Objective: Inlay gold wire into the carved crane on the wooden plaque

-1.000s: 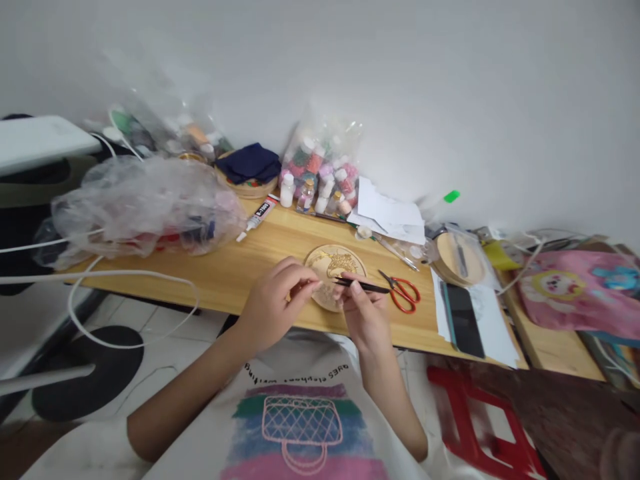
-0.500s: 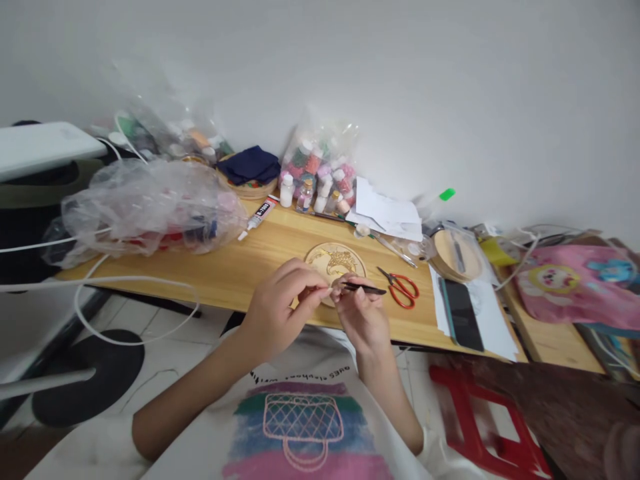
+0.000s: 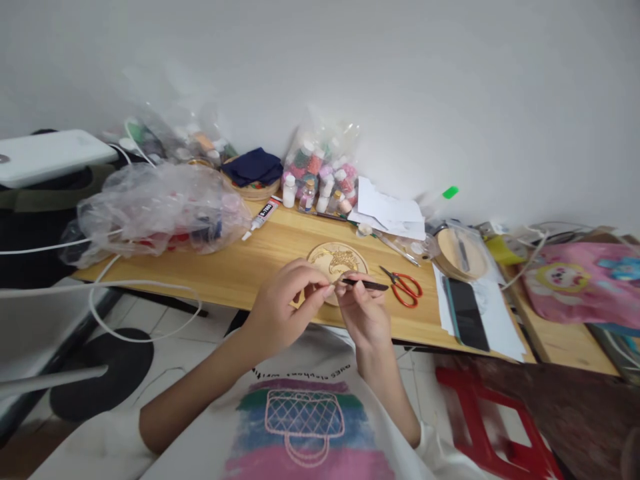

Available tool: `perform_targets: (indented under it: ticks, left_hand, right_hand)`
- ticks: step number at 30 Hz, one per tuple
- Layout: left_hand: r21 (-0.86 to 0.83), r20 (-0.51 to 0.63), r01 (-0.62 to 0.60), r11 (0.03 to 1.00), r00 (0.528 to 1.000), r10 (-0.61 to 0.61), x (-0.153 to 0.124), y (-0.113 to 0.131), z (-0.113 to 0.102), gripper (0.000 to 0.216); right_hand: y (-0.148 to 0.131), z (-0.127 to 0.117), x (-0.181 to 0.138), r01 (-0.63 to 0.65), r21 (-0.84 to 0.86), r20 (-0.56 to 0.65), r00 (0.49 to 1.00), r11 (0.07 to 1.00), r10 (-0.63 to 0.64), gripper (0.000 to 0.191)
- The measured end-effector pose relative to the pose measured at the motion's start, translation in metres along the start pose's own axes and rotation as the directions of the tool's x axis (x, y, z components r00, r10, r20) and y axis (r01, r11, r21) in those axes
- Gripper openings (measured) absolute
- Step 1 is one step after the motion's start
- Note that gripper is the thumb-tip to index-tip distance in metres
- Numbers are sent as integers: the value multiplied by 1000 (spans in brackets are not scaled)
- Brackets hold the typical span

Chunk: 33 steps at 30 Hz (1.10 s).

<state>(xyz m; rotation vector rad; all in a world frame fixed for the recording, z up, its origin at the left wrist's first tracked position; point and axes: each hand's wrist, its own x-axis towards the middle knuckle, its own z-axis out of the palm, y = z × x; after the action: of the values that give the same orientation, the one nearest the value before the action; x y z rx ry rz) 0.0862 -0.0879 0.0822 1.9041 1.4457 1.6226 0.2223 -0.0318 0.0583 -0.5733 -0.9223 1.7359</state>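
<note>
**Q:** State of each grip?

**A:** Right hand: grip closed on the black tweezers, thumb and forefinger set near the tip end. Left hand: thumb and forefinger pinched together. Whether a small piece sits between them cannot be told.

**Q:** Where do the tweezers lie, and on what axis?

**A:** They are held above the near edge of the wooden surface. The long axis runs from 3 o'clock to 9 o'clock, nearly level. The tip points to 9 o'clock and meets the left fingertips, touching or nearly so. The blunt end points toward the red scissors.

**Q:** What lies nearest the hands?

**A:** A round wooden disc bearing a gold outline lies flat at 12 o'clock from both hands, just beyond the tip and partly covered by the fingers. Both hands are about equally near it. A glue tube lies at 11 o'clock, well apart.
</note>
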Motion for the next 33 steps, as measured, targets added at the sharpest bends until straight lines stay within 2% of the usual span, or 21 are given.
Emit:
perform_targets:
  ticks: [5,9,14,19,22,26,28,30,33]
  left_hand:
    - [-32,19,90,995,996,-89,12,4,1,11]
    - [-168,64,283,944,959,-276,27,3,3,14]
    - [-420,194,493,762,869,-456,46,-5,5,17]
    - [-488,316,617,618,785,-533,61,-12,4,19]
    - [-471,382,666,578,745,-547,68,-16,3,24]
    - [-470,440,704,533,710,-549,79,-23,3,28]
    - [-481,454,708,517,706,-544,85,-28,3,30]
    - [-517,448,698,495,714,-538,90,-31,4,32]
    - [-603,410,669,434,727,-551,94,-33,6,31]
  right_hand:
    - [-7,3,7,97,-81,4,995,992,-97,12]
    - [-17,2,16,259,-270,56,966,927,-253,8]
    - [-42,5,30,436,-530,249,900,727,-358,21]
    - [-69,7,44,544,-683,455,839,487,-298,22]
    - [-83,6,55,644,-685,594,765,341,-250,21]
    - [-98,5,76,806,-576,790,592,137,-161,21]
    - [-104,6,87,848,-522,839,530,97,-123,21]
    - [-108,8,96,843,-523,834,537,129,-127,20]
    - [-110,11,103,763,-587,742,641,269,-198,18]
